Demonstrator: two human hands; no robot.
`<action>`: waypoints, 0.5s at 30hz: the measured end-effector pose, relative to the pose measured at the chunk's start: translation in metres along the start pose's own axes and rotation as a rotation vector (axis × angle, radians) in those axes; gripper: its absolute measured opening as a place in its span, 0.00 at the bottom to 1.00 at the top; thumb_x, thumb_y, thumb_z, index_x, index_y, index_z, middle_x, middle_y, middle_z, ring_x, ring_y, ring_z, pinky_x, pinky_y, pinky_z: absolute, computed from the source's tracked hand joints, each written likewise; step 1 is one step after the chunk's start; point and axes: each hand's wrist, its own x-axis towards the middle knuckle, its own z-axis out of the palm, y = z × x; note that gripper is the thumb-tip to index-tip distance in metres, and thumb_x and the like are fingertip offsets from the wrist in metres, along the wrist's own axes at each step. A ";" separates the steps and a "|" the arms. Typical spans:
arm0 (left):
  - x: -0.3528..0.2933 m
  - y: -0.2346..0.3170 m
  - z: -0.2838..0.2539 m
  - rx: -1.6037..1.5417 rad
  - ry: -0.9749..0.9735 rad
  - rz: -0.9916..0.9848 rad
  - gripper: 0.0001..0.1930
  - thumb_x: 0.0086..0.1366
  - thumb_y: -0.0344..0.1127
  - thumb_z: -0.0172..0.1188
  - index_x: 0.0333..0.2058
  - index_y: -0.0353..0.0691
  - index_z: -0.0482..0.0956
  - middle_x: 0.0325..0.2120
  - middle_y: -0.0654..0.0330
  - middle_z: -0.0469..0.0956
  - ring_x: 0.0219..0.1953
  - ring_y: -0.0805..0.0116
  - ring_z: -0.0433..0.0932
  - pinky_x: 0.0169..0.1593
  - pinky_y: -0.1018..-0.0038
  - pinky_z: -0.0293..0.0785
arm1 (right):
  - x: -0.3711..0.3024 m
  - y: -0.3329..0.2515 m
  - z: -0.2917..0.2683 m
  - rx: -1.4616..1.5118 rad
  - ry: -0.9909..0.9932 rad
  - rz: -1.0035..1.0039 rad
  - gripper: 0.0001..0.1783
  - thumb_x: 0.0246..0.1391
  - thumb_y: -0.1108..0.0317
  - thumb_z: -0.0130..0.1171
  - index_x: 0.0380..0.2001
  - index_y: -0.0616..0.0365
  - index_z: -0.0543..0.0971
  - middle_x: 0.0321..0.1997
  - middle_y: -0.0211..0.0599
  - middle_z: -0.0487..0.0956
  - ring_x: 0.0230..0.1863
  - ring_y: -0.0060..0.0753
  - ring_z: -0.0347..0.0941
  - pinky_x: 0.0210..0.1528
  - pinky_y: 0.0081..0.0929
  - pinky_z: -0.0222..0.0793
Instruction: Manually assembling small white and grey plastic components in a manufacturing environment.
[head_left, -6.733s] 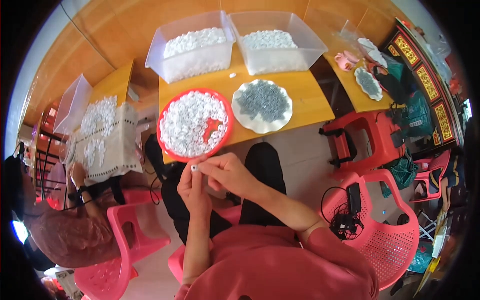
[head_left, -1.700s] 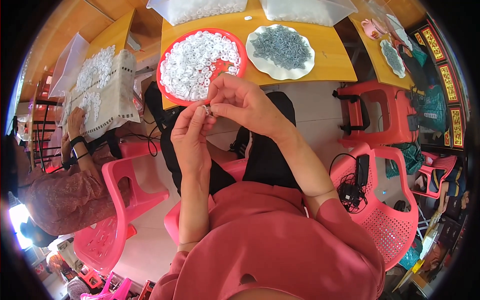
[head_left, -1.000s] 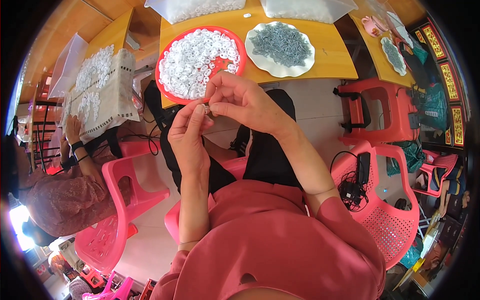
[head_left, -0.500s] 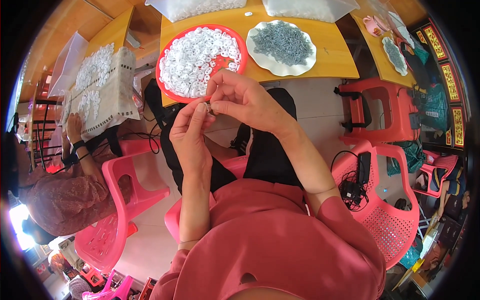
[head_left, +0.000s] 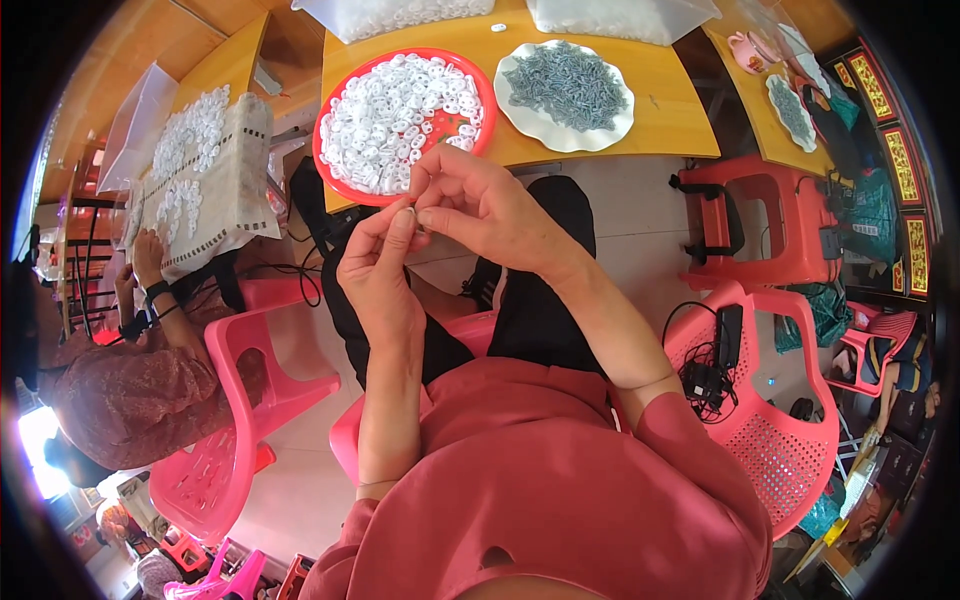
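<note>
My left hand point(head_left: 382, 285) and my right hand point(head_left: 495, 212) meet over my lap, just in front of the table edge. Thumb and fingers of both are pinched together around a small whitish piece point(head_left: 411, 211), mostly covered by the fingertips. Directly beyond them is a round red tray point(head_left: 488, 110) heaped with small white oval plastic pieces with holes point(head_left: 385, 115). To its right, a white scalloped plate point(head_left: 513, 122) carries a pile of thin grey screw-like pieces point(head_left: 565, 85).
Two clear bins point(head_left: 395, 15) line the back of the yellow table point(head_left: 660, 125). At the left, a co-worker's hand point(head_left: 148, 258) rests by a cloth-covered table point(head_left: 225, 205) with more white pieces. Pink chairs point(head_left: 235, 430) stand either side; cables point(head_left: 708, 380) lie on the right one.
My fingertips have shifted slightly and now hide more of the small piece. My arms stay almost in place. The co-worker's other hand has come into sight at the left.
</note>
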 end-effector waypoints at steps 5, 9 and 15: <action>-0.001 0.000 -0.001 0.044 -0.007 0.033 0.08 0.58 0.27 0.60 0.38 0.32 0.79 0.28 0.61 0.79 0.27 0.79 0.74 0.34 0.84 0.68 | 0.000 0.004 0.000 0.028 -0.005 -0.006 0.10 0.54 0.78 0.52 0.39 0.59 0.66 0.32 0.29 0.75 0.37 0.14 0.71 0.41 0.15 0.66; 0.002 0.004 0.000 0.017 -0.013 -0.046 0.09 0.59 0.27 0.60 0.39 0.32 0.79 0.29 0.60 0.79 0.28 0.78 0.75 0.36 0.84 0.70 | 0.000 0.002 0.000 0.066 0.021 0.005 0.10 0.54 0.77 0.52 0.40 0.60 0.68 0.32 0.29 0.76 0.36 0.16 0.73 0.41 0.16 0.67; 0.002 0.004 -0.003 -0.049 -0.010 -0.147 0.11 0.59 0.28 0.60 0.41 0.32 0.78 0.30 0.59 0.80 0.29 0.76 0.78 0.36 0.83 0.73 | -0.001 -0.002 -0.007 -0.038 0.043 0.097 0.10 0.54 0.72 0.56 0.39 0.63 0.74 0.30 0.30 0.77 0.34 0.16 0.74 0.40 0.16 0.68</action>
